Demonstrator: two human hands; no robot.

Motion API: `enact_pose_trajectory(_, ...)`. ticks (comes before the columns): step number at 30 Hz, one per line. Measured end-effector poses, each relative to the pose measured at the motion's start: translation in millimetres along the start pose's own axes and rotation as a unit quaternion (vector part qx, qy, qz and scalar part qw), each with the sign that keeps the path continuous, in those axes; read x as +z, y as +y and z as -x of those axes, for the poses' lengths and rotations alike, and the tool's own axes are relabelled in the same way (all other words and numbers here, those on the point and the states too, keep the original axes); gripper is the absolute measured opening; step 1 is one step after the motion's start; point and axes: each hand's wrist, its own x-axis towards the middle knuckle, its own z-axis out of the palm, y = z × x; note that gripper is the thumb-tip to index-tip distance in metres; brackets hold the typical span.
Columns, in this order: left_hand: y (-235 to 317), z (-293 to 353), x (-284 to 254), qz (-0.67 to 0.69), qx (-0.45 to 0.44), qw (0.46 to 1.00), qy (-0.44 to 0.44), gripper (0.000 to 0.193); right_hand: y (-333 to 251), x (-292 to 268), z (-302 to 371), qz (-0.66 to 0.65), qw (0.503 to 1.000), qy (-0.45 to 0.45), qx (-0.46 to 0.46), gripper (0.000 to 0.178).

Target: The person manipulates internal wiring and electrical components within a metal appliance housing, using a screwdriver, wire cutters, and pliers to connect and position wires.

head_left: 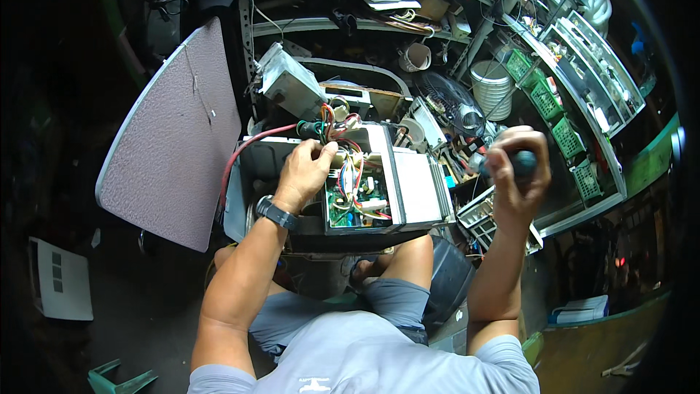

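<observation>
In front of me lies an opened electronic unit with a green circuit board (364, 193), coloured wires (348, 168) and a pale metal cover (419, 181). My left hand (306, 169) is at the unit's left edge, fingers bent and pressed together beside the wire bundle; what they pinch is hidden. A dark cable sleeve and a thick red hose (251, 138) run just beyond it. Raised to the right, away from the unit, my right hand (519, 175) is closed around a tool with a rounded teal handle (523, 163). The tool's far end is blurred.
A large pinkish panel (175, 131) leans at the left. Behind the unit are a grey metal box (288, 84), a black fan (452, 102) and a white bucket (492, 91). Green baskets (547, 98) line a shelf at the right. A green stool (120, 379) is at lower left.
</observation>
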Motion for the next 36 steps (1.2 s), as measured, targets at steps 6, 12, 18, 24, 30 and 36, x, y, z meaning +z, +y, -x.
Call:
enact_pose_trajectory(6,39,-34,-38,-0.183,0.41,0.876,0.174,0.047,29,55,-24,0.142,0.954,-0.257,0.063,0.021)
enact_pose_trajectory(12,66,-69,-56,-0.156,0.346,0.924,-0.052,0.014,70,121,-54,0.178,0.918,-0.346,0.076,0.024)
enact_pose_trajectory(18,3,-41,-70,0.213,0.147,0.966,-0.015,0.011,73,180,-64,0.156,0.886,-0.434,0.041,0.034)
enact_pose_trajectory(24,-29,9,-59,0.182,0.2,0.96,0.076,0.007,80,192,-59,0.2,0.831,-0.516,0.056,0.027)
enact_pose_trajectory(30,-41,63,-41,0.07,0.228,0.963,0.128,0.018,82,190,-48,0.153,0.808,-0.567,0.049,0.026)
enact_pose_trajectory(36,-27,70,-43,0.104,0.119,0.986,0.059,0.011,88,196,-42,0.108,0.791,-0.602,0.028,0.027)
